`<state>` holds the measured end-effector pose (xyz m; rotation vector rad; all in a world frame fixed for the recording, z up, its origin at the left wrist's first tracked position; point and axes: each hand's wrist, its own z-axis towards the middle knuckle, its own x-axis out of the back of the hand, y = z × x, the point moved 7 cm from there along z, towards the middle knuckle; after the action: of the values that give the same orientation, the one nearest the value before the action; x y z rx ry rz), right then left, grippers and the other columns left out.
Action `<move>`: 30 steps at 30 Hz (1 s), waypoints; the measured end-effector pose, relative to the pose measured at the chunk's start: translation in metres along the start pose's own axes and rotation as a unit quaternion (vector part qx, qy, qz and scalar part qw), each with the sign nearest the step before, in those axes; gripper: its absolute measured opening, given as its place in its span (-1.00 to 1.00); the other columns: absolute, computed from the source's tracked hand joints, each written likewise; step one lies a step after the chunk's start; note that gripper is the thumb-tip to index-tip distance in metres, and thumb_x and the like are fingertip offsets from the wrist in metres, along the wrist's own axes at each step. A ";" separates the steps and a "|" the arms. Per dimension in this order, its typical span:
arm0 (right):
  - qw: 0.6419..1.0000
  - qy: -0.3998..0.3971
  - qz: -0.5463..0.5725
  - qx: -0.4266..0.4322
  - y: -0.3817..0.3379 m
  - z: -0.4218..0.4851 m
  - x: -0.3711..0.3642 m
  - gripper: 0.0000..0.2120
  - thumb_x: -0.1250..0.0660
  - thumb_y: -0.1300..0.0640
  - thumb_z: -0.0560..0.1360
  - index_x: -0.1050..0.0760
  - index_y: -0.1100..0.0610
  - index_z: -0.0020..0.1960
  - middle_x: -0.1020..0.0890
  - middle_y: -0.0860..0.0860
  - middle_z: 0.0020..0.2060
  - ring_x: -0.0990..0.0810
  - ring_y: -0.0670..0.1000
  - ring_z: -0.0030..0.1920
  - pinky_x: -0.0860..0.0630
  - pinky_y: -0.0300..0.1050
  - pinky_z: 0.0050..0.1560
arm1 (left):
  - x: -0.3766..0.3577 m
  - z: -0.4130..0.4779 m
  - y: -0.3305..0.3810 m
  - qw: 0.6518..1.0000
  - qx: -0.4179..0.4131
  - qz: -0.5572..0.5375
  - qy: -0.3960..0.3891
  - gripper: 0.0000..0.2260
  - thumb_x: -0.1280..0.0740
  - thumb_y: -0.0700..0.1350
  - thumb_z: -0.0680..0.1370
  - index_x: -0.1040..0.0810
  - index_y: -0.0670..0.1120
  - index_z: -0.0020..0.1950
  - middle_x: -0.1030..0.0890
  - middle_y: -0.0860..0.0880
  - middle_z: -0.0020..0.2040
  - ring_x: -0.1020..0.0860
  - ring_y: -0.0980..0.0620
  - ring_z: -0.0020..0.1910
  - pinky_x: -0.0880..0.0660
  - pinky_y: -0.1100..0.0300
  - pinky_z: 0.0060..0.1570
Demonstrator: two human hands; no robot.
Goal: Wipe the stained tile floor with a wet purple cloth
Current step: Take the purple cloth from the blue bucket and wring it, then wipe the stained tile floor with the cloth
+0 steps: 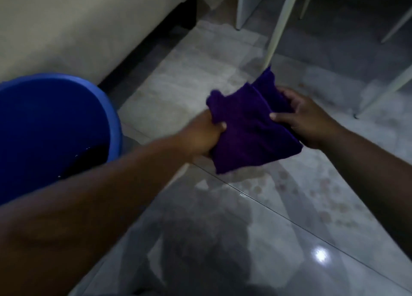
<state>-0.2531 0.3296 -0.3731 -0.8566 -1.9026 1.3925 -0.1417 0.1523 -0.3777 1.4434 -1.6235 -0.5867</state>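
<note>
A folded purple cloth (pixel 247 126) hangs in the air above the glossy grey tile floor (pixel 223 240), held between both hands. My left hand (pixel 204 135) grips its left edge, thumb on top. On the right edge, my right hand (pixel 305 119) pinches the cloth with the thumb pressed on the fabric. Brownish round stains (pixel 323 197) dot the tile below and to the right of the cloth.
A blue bucket (pixel 111 117) holding dark water stands at the left, partly behind my left forearm. A beige sofa (pixel 78 28) runs along the back left. White furniture legs (pixel 281 25) rise at the back right. A bright light reflection (pixel 321 254) shines on the floor.
</note>
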 end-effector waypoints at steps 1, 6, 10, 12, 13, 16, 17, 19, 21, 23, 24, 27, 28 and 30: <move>0.999 0.018 -0.025 -0.014 0.022 -0.005 0.008 -0.42 -0.26 0.53 0.50 -0.40 0.11 0.42 -0.63 0.04 0.23 -0.67 -0.16 0.07 -0.61 -0.18 0.16 | -0.022 0.004 -0.023 1.000 0.018 0.023 -0.009 -0.69 -0.17 -0.18 0.67 -0.41 -0.02 0.41 -0.63 -0.12 0.18 -0.64 -0.12 0.02 -0.66 -0.11 -0.07; 0.982 0.023 -0.177 -0.064 0.132 -0.038 0.016 -0.38 -0.33 0.44 0.52 -0.38 -0.01 0.47 -0.54 -0.04 0.27 -0.55 0.02 0.27 -0.49 0.09 0.35 | -0.078 0.030 -0.114 0.997 0.065 0.042 0.023 -0.62 -0.19 -0.15 0.66 -0.35 -0.05 0.49 -0.51 -0.20 0.39 -0.51 -0.20 0.31 -0.49 -0.06 0.30; 0.972 -0.003 -0.234 -0.029 0.174 -0.056 0.015 -0.35 -0.35 0.33 0.54 -0.29 -0.19 0.47 -0.57 -0.13 0.22 -0.62 -0.04 0.14 -0.53 -0.21 0.13 | -0.087 0.048 -0.156 0.989 0.057 0.105 0.084 -0.69 -0.22 -0.12 0.64 -0.41 -0.12 0.38 -0.58 -0.23 0.24 -0.57 -0.22 0.19 -0.45 0.08 -0.01; 0.950 0.021 -0.310 0.003 0.185 -0.058 0.017 -0.38 -0.40 0.29 0.51 -0.33 -0.02 0.50 -0.62 -0.01 0.22 -0.65 0.07 0.11 -0.49 -0.19 0.06 | -0.084 0.055 -0.163 0.985 0.022 0.123 0.122 -0.71 -0.25 -0.11 0.63 -0.44 -0.13 0.33 -0.62 -0.22 0.16 -0.59 -0.22 0.12 -0.41 0.11 -0.09; 0.926 0.048 -0.374 0.020 0.188 -0.059 0.019 -0.38 -0.44 0.25 0.49 -0.34 0.07 0.50 -0.62 0.08 0.24 -0.62 0.15 0.15 -0.49 -0.11 0.08 | -0.081 0.058 -0.165 0.980 0.001 0.144 0.139 -0.71 -0.27 -0.10 0.63 -0.45 -0.13 0.33 -0.62 -0.20 0.15 -0.59 -0.21 0.11 -0.43 0.10 -0.09; 0.816 0.083 -0.557 0.130 0.184 -0.060 0.007 -0.30 -0.49 0.05 0.43 -0.32 0.16 0.49 -0.45 0.25 0.38 -0.41 0.29 0.32 -0.48 0.21 0.20 | -0.065 0.057 -0.175 0.944 -0.047 0.258 0.199 -0.70 -0.30 -0.08 0.60 -0.47 -0.11 0.32 -0.57 -0.17 0.21 -0.55 -0.18 0.14 -0.42 0.11 -0.07; 0.783 0.056 -0.589 0.190 0.180 -0.057 -0.005 -0.31 -0.45 -0.02 0.44 -0.32 0.14 0.49 -0.41 0.25 0.42 -0.37 0.30 0.38 -0.43 0.25 0.25 | -0.056 0.056 -0.180 0.928 -0.052 0.290 0.227 -0.70 -0.32 -0.08 0.58 -0.48 -0.11 0.29 -0.56 -0.17 0.22 -0.54 -0.19 0.16 -0.43 0.09 -0.06; 0.741 -0.025 -0.606 0.290 0.177 -0.048 -0.037 -0.37 -0.33 -0.14 0.49 -0.34 0.08 0.49 -0.36 0.20 0.50 -0.29 0.29 0.50 -0.34 0.27 0.36 | -0.037 0.054 -0.192 0.897 -0.055 0.337 0.281 -0.68 -0.33 -0.05 0.55 -0.49 -0.13 0.26 -0.56 -0.17 0.24 -0.51 -0.21 0.22 -0.46 -0.02 0.08; 0.702 -0.124 -0.620 0.327 0.186 -0.034 -0.073 -0.38 -0.25 -0.21 0.54 -0.33 0.02 0.53 -0.29 0.15 0.56 -0.16 0.27 0.58 -0.21 0.28 0.49 | -0.022 0.053 -0.207 0.876 -0.039 0.373 0.303 -0.61 -0.30 0.01 0.54 -0.46 -0.13 0.31 -0.52 -0.17 0.35 -0.46 -0.22 0.35 -0.39 -0.12 0.28; 0.673 -0.219 -0.638 0.303 0.206 -0.019 -0.101 -0.34 -0.13 -0.30 0.57 -0.17 -0.06 0.60 -0.10 0.08 0.63 0.05 0.22 0.63 -0.03 0.30 0.57 | -0.014 0.056 -0.224 0.865 -0.025 0.407 0.291 -0.53 -0.23 0.08 0.58 -0.38 -0.13 0.43 -0.40 -0.18 0.50 -0.33 -0.20 0.51 -0.26 -0.18 0.43; 0.676 -0.245 -0.634 0.285 0.216 -0.012 -0.108 -0.33 -0.07 -0.34 0.58 -0.10 -0.10 0.61 -0.02 0.05 0.64 0.14 0.20 0.63 0.04 0.31 0.57 | -0.013 0.057 -0.231 0.862 -0.029 0.421 0.280 -0.49 -0.19 0.10 0.60 -0.34 -0.13 0.48 -0.33 -0.18 0.55 -0.25 -0.20 0.56 -0.20 -0.20 0.48; 0.685 -0.270 -0.611 0.292 0.229 -0.002 -0.100 -0.33 -0.03 -0.41 0.57 -0.11 -0.17 0.60 -0.03 0.00 0.64 0.15 0.16 0.64 0.12 0.34 0.57 | -0.015 0.059 -0.241 0.854 -0.056 0.445 0.265 -0.41 -0.07 0.18 0.62 -0.25 -0.13 0.55 -0.22 -0.17 0.61 -0.15 -0.19 0.61 -0.13 -0.23 0.53; 0.686 -0.277 -0.602 0.301 0.232 -0.002 -0.090 -0.33 -0.05 -0.43 0.56 -0.16 -0.17 0.59 -0.08 0.00 0.64 0.10 0.16 0.64 0.13 0.34 0.57 | -0.016 0.060 -0.243 0.852 -0.052 0.449 0.265 -0.40 -0.02 0.21 0.62 -0.22 -0.11 0.56 -0.20 -0.16 0.62 -0.12 -0.18 0.61 -0.11 -0.23 0.54; 0.684 -0.266 -0.607 0.305 0.233 0.007 -0.062 -0.31 -0.09 -0.45 0.53 -0.22 -0.17 0.57 -0.16 0.02 0.62 0.00 0.19 0.63 0.08 0.38 0.55 | -0.017 0.062 -0.245 0.847 -0.040 0.458 0.265 -0.38 0.06 0.24 0.62 -0.19 -0.10 0.57 -0.16 -0.14 0.63 -0.09 -0.16 0.62 -0.09 -0.23 0.55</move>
<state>-0.1890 0.3305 -0.6061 1.1204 -1.5186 1.1860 -0.0591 0.1027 -0.6119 0.5356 -1.5637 0.2836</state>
